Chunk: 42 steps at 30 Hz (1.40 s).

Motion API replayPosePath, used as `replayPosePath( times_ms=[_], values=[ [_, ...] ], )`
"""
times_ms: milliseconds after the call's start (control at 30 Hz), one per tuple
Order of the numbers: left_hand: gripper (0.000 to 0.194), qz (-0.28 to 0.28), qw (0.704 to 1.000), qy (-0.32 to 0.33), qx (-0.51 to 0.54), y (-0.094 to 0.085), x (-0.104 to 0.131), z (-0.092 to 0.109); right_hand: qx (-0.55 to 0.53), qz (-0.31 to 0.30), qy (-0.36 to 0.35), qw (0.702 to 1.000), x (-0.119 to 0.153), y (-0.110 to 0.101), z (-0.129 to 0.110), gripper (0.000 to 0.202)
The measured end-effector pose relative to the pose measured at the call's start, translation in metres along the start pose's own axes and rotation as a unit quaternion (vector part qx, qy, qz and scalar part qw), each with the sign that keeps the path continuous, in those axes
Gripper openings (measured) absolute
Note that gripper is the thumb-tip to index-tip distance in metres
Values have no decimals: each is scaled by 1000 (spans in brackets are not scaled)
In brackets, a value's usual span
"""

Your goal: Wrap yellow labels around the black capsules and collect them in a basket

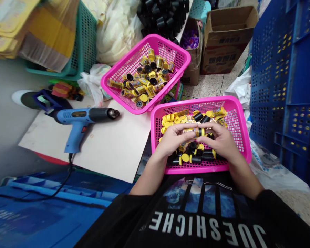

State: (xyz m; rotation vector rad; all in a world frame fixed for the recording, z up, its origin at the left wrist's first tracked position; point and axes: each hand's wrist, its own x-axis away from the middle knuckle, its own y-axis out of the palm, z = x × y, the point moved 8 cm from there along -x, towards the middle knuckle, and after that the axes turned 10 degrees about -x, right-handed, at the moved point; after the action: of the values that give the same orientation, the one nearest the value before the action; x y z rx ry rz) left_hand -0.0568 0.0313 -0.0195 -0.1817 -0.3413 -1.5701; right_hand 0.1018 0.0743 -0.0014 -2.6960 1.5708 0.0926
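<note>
Over the near pink basket point(204, 169), both hands grip one small cylinder with a yellow printed wrap point(191, 131), lying level between them. My left hand point(174, 137) pinches its left end between thumb and fingers. On the right end, where a black band and a yellow rim show, the fingers of my right hand point(218, 137) are closed. Below the hands the basket holds black cylinders point(195, 159), yellow caps point(185, 157) and more wrapped pieces point(219, 112). My fingers cover part of the held cylinder.
A second pink basket point(108, 80) with wrapped cylinders stands beyond. On the board point(113, 144) at left lies a blue heat gun point(77, 117), its cord trailing down. Black cylinders point(161, 22) are heaped at the back. Cardboard boxes point(222, 55) and blue crates point(271, 69) stand right.
</note>
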Motion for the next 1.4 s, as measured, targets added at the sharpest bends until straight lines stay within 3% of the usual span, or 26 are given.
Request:
replayPosePath(
  times_ms=[100,233,367,467,733,900,1000,1100,1200,1300,1400],
  values=[
    [46,-3,1000,10,13,3,1,2,-39,-7,-9,999,1,4,0,56],
    [43,-18,1000,8,23,7,3,1,-152,-2,72,986,2,3,10,40],
    [39,-24,998,60,-3,10,5,10,-264,-80,151,949,7,27,17,45],
    [37,-10,996,84,-26,11,7,16,-318,-85,155,932,8,37,18,53],
    [34,-12,996,88,-26,18,9,19,-255,-75,101,959,7,30,30,60],
    [34,15,997,80,-16,17,8,13,-223,-28,45,973,5,24,24,48],
    [33,-37,997,55,32,25,9,12,-192,-2,21,981,3,17,16,53],
    [31,-35,994,98,28,25,10,23,-183,11,22,983,3,7,12,54],
    [44,-14,994,111,19,22,11,27,-190,-12,42,981,4,6,12,50],
    [34,-40,996,73,31,28,10,22,-196,-67,48,977,7,15,10,51],
    [30,-28,996,88,-16,26,10,26,-180,-100,6,979,7,21,3,48]
  ],
)
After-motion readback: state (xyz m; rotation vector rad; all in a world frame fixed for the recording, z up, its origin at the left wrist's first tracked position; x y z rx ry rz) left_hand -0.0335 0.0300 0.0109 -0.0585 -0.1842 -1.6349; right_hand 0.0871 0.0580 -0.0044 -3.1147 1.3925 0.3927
